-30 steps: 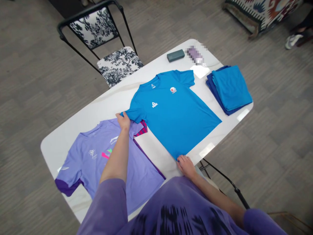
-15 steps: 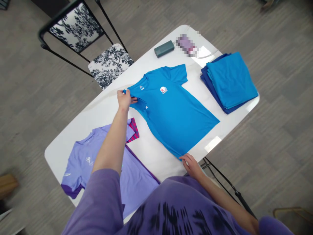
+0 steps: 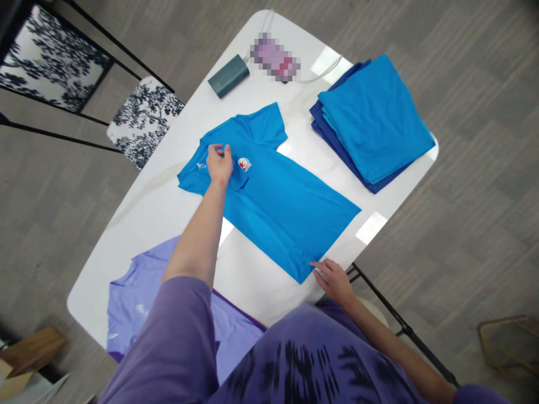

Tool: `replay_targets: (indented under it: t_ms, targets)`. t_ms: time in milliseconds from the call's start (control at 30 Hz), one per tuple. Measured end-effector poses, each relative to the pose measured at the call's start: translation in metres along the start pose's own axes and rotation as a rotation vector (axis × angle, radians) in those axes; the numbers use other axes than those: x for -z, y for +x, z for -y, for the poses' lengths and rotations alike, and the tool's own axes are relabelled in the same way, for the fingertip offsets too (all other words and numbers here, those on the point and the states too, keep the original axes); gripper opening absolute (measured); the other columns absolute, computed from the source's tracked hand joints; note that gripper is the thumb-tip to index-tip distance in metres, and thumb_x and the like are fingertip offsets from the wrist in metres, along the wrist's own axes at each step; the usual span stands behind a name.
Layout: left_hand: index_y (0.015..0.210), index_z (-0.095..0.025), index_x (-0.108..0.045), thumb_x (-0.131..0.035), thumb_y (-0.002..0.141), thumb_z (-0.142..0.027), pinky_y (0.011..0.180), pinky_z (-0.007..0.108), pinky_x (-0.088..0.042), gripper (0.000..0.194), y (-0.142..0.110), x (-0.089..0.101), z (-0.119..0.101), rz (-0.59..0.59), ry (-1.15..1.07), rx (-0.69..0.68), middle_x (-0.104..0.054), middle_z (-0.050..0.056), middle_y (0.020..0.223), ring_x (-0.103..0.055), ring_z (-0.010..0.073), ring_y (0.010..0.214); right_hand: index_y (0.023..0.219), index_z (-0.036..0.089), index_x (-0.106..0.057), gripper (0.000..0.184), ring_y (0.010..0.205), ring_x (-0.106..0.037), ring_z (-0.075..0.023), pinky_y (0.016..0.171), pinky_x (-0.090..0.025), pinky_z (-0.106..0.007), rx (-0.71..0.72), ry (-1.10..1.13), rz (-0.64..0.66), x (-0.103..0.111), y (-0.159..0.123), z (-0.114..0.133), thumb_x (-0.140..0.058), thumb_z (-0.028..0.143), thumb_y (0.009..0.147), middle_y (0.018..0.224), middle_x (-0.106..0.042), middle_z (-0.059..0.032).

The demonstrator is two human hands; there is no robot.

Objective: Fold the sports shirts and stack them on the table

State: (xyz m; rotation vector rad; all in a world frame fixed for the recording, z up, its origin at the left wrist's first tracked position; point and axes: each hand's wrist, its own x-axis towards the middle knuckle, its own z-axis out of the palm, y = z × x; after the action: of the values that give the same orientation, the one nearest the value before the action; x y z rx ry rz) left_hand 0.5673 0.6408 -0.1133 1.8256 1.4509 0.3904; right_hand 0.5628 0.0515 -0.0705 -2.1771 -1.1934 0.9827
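Observation:
A blue T-shirt (image 3: 278, 196) with a small round badge lies spread face up on the white table. My left hand (image 3: 219, 165) is over its chest just below the neckline, thumb and fingers apart, holding nothing I can see. At the bottom hem, my right hand (image 3: 333, 279) rests its outstretched fingertips on the cloth near the corner; its fingers are loosely apart. A lilac T-shirt (image 3: 240, 320) lies to the left, partly hidden by my left arm.
Folded blue clothes (image 3: 374, 120) are stacked at the table's right end. A dark green box-shaped device (image 3: 229, 76) and a blurred-out purple object (image 3: 275, 59) with a white cable are at the far side. A patterned chair (image 3: 145, 120) stands beyond the white table (image 3: 138, 219).
My left hand has let go of the shirt's near shoulder and moved over the chest. The near sleeve now lies flatter. My right hand remains by the hem, and the view has shifted.

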Motion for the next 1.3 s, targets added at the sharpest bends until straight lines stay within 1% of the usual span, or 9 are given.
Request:
replay_targets:
  t_ms: [133, 267, 367, 467, 633, 767, 933, 1133, 1300]
  targets:
    - [0.148, -0.015, -0.052, -0.04, 0.114, -0.048, 0.125, 0.049, -0.046, 0.049, -0.123, 0.016, 0.028, -0.268, 0.188, -0.223, -0.064, 0.02, 0.146, -0.059, 0.0284, 0.143, 0.137, 0.024, -0.071, 0.032, 0.097, -0.069, -0.0259, 0.091, -0.053, -0.041, 0.014, -0.021, -0.01, 0.003, 0.017, 0.003, -0.057, 0.036, 0.111, 0.103, -0.074, -0.0077]
    - [0.161, -0.015, -0.049, -0.044, 0.111, -0.046, 0.135, 0.056, -0.032, 0.059, -0.253, 0.029, 0.08, -0.222, 0.319, -0.125, -0.048, 0.023, 0.169, -0.039, 0.0336, 0.164, 0.128, 0.024, -0.072, 0.027, 0.094, -0.069, -0.0253, 0.087, -0.05, -0.04, 0.094, -0.018, 0.021, 0.013, 0.066, 0.026, -0.055, 0.037, 0.112, 0.1, -0.073, -0.0067]
    - [0.171, -0.017, -0.039, -0.049, 0.109, -0.047, 0.137, 0.058, -0.027, 0.07, -0.301, 0.029, 0.111, -0.171, 0.376, -0.068, -0.043, 0.021, 0.175, -0.031, 0.0345, 0.169, 0.123, 0.026, -0.072, 0.027, 0.096, -0.071, -0.0239, 0.09, -0.049, -0.04, 0.17, 0.0, 0.022, 0.027, 0.138, 0.062, -0.051, 0.04, 0.114, 0.104, -0.074, -0.0061]
    - [0.177, -0.021, -0.03, -0.057, 0.105, -0.05, 0.139, 0.06, -0.022, 0.082, -0.308, 0.03, 0.123, -0.116, 0.421, -0.069, -0.039, 0.018, 0.179, -0.03, 0.0348, 0.17, 0.126, 0.026, -0.07, 0.028, 0.102, -0.072, -0.0232, 0.095, -0.052, -0.039, 0.26, 0.015, -0.004, 0.039, 0.245, 0.112, -0.052, 0.042, 0.114, 0.111, -0.074, -0.0063]
    - [0.175, -0.029, -0.039, -0.065, 0.1, -0.051, 0.138, 0.061, -0.022, 0.082, -0.296, 0.039, 0.128, -0.11, 0.437, -0.07, -0.036, 0.012, 0.181, -0.031, 0.0373, 0.169, 0.141, 0.02, -0.061, 0.037, 0.108, -0.07, -0.0243, 0.1, -0.056, -0.038, 0.302, -0.085, -0.081, 0.034, 0.449, 0.197, -0.046, 0.041, 0.114, 0.132, -0.068, -0.0137]
    - [0.175, -0.031, -0.04, -0.069, 0.099, -0.05, 0.137, 0.06, -0.024, 0.084, -0.294, 0.045, 0.132, -0.122, 0.437, -0.081, -0.038, 0.01, 0.18, -0.034, 0.037, 0.168, 0.141, 0.018, -0.063, 0.046, 0.12, -0.067, -0.0312, 0.106, -0.054, -0.046, 0.262, -0.322, -0.037, 0.02, 0.547, 0.237, -0.062, 0.048, 0.107, 0.144, -0.06, -0.019]
    - [0.175, -0.032, -0.04, -0.07, 0.098, -0.049, 0.137, 0.058, -0.025, 0.085, -0.291, 0.05, 0.138, -0.124, 0.419, -0.072, -0.04, 0.009, 0.179, -0.036, 0.0366, 0.167, 0.11, 0.019, -0.074, 0.025, 0.119, -0.062, -0.0347, 0.104, -0.05, -0.049, 0.332, -0.495, 0.075, 0.021, 0.57, 0.245, -0.071, 0.042, 0.1, 0.127, -0.07, -0.0172]
    - [0.176, -0.032, -0.038, -0.07, 0.097, -0.048, 0.137, 0.057, -0.025, 0.087, -0.288, 0.055, 0.143, -0.123, 0.41, -0.078, -0.041, 0.007, 0.178, -0.038, 0.0361, 0.166, 0.106, 0.012, -0.075, 0.028, 0.11, -0.057, -0.0307, 0.098, -0.04, -0.047, 0.35, -0.548, 0.019, 0.034, 0.569, 0.254, -0.059, 0.035, 0.105, 0.115, -0.074, -0.0226]
    - [0.177, -0.032, -0.035, -0.071, 0.096, -0.049, 0.137, 0.057, -0.025, 0.09, -0.287, 0.055, 0.147, -0.127, 0.404, -0.09, -0.041, 0.007, 0.178, -0.037, 0.0366, 0.167, 0.122, 0.019, -0.073, 0.035, 0.116, -0.058, -0.0342, 0.104, -0.044, -0.048, 0.54, -0.487, 0.164, -0.021, 0.576, 0.326, -0.062, 0.048, 0.105, 0.125, -0.071, -0.0172]
